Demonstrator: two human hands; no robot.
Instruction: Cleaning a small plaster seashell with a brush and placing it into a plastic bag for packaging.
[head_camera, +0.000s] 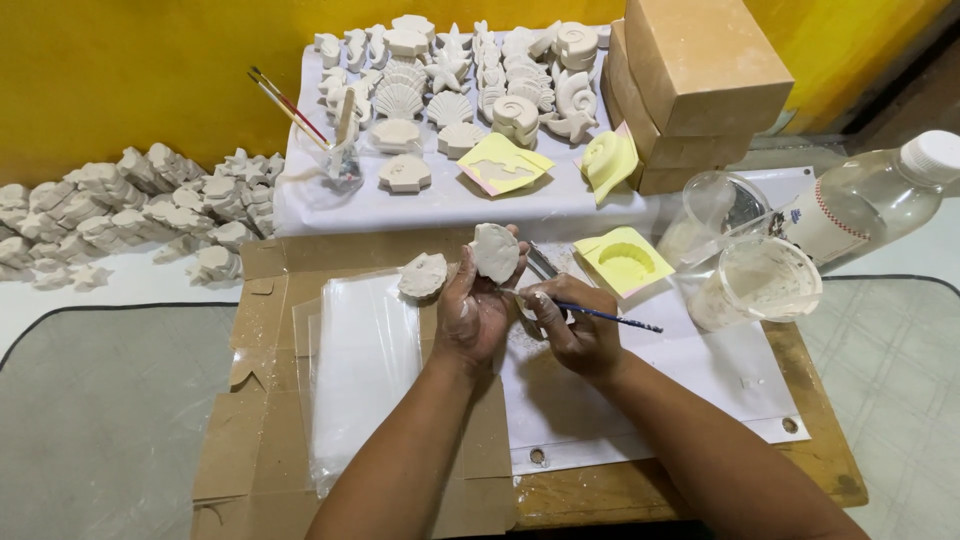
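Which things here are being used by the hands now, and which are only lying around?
In use:
- left hand holding plaster shell piece
- right hand holding thin blue tool

Lying about:
- second plaster piece
- yellow mould
- plastic cups
- clear bottle
- cardboard boxes
- finished casts

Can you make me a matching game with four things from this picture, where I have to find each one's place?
Things:
1. white plaster shell
2. thin blue brush
3. yellow mould
4. clear bottle

Places:
A. lying on its side at the right edge
B. on the white sheet, just right of the hands
C. held up in the left hand
D. held in the right hand

Pairs: 1-C, 2-D, 3-B, 4-A
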